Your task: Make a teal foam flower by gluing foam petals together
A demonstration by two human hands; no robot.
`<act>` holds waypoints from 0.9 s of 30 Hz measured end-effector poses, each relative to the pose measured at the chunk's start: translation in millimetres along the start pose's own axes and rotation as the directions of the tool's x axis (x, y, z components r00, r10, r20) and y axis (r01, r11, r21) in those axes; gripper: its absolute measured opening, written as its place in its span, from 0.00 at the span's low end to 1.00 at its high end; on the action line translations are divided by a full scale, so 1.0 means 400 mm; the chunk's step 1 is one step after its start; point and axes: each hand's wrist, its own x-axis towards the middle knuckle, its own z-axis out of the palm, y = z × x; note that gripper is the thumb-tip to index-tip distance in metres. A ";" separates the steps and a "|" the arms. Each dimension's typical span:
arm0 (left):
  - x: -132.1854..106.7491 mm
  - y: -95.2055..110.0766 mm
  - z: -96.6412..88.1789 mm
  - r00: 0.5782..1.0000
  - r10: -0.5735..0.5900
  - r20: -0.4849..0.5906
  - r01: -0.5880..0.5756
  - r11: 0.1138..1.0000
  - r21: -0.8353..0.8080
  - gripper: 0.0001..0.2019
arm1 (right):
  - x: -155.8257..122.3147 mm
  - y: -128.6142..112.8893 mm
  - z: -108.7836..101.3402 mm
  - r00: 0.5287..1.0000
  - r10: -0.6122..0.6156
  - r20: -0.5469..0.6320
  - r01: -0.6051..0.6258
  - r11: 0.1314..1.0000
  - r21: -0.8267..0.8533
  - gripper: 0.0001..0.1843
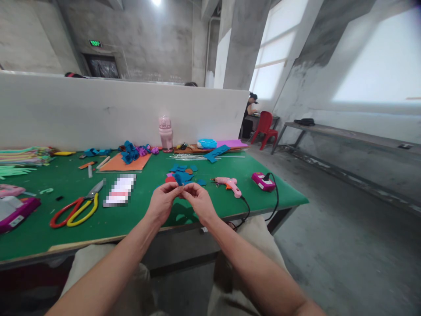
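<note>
Both hands meet above the front of the green table [131,221]. My left hand [164,199] and my right hand [197,199] are closed, their fingertips pinching a small blue felt piece [178,178] between them. Just behind it lies a loose pile of cut blue felt pieces [187,176], with a few red, pink and brown bits among them. To the right of my right hand a pink hot glue gun [229,184] rests on its side, its black cord hanging over the table edge. Fingers partly hide the held piece's lower end.
Scissors [79,208] with red and yellow handles and a blurred phone [120,190] lie left. A purple power box [263,181] sits right. At the back are a pink bottle [165,134], orange felt sheets [126,162], thin wires [187,156] and a white partition [125,114].
</note>
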 end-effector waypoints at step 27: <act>-0.021 0.007 0.000 0.968 0.246 -0.048 -0.182 0.820 0.543 0.11 | -0.008 -0.018 0.012 0.996 -0.012 -0.089 0.011 1.000 -0.005 0.10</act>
